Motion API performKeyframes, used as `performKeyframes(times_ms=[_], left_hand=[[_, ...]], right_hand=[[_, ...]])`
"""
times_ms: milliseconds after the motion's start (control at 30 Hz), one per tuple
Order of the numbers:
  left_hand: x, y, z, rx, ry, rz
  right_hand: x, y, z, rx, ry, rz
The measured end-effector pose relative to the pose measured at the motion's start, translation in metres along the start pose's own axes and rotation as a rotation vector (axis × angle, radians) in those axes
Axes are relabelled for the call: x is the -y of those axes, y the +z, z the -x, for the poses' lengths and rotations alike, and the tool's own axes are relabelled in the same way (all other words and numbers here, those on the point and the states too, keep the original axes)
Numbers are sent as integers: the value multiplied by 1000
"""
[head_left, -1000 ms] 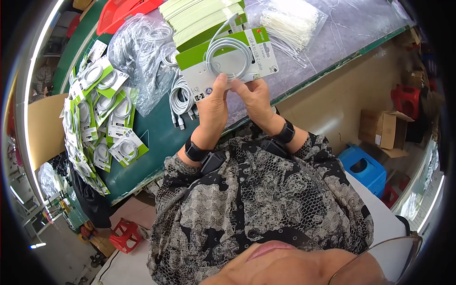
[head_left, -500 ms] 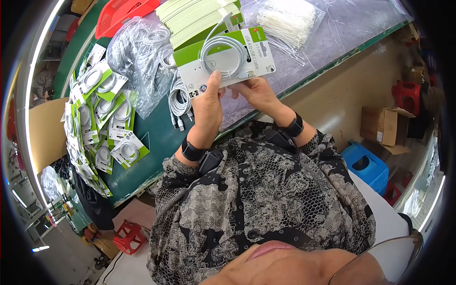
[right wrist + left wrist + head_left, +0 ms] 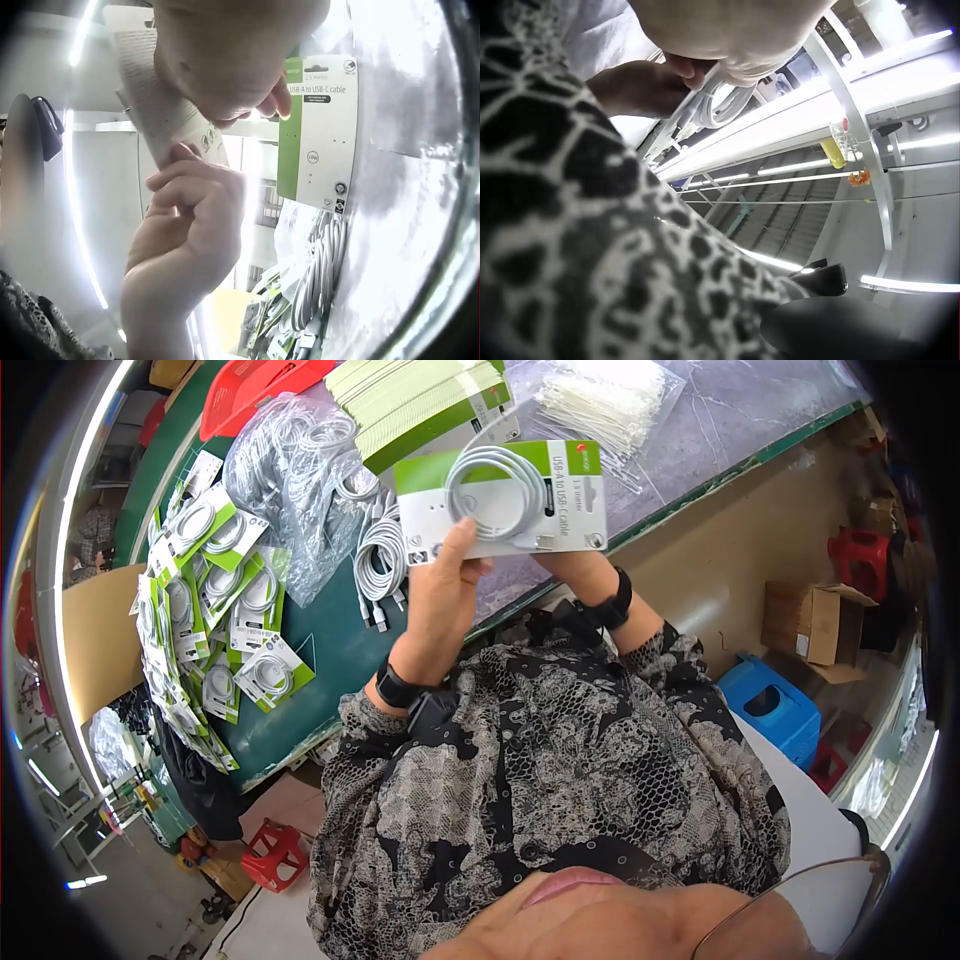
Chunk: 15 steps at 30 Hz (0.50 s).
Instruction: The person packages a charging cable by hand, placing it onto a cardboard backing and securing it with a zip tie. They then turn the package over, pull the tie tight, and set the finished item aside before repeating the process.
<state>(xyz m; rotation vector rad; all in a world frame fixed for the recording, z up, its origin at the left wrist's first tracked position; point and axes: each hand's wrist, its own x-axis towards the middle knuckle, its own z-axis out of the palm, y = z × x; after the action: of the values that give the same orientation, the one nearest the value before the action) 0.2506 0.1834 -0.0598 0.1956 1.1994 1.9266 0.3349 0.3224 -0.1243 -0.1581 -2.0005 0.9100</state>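
Note:
In the head view, my left hand [image 3: 443, 595] pinches the lower left edge of a green and white cable card [image 3: 420, 510], thumb on the front. A coiled white USB cable [image 3: 497, 490] lies against the card's printed face, its USB-A plug near the lower right edge. My right hand [image 3: 585, 567] is behind the card's lower right part, its fingers hidden there. In the right wrist view, the right hand [image 3: 240, 56] overlaps the card's printed back [image 3: 154, 90], fingertips bent, while the left hand [image 3: 187, 225] pinches the lower end. I cannot tell what the right fingers hold.
A stack of cards [image 3: 415, 405] stands behind, beside a bag of white cable ties [image 3: 605, 405]. Leftward are loose coiled cables [image 3: 380, 560], a plastic bag of cables [image 3: 300, 490], a red tray [image 3: 255, 395] and a pile of carded cables [image 3: 200, 600] at the table edge.
The card with its cable has moved right and slightly down, turning flatter to the head view. My right hand, earlier at the lower edge, has gone behind the card; the left keeps its pinch.

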Motion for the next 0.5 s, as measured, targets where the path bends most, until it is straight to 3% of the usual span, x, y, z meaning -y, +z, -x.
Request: performKeyframes(times_ms=[100,267,367,400,500], left_hand=[[4,10,8,-5,-79,236],[-1,-9,-13,-24,11,302],[15,-20,-19,124,40,172],[15,-20,-16,128,35,169],[6,-13,2,259,328,-318]], right_hand=[[-2,-1,-1,65,352,-605],[27,1,-8,326,375,-263],[32,10,-3,-30,697,-1255],[30,6,-5,-37,697,-1254],[14,-24,-22,52,922,-1141]])
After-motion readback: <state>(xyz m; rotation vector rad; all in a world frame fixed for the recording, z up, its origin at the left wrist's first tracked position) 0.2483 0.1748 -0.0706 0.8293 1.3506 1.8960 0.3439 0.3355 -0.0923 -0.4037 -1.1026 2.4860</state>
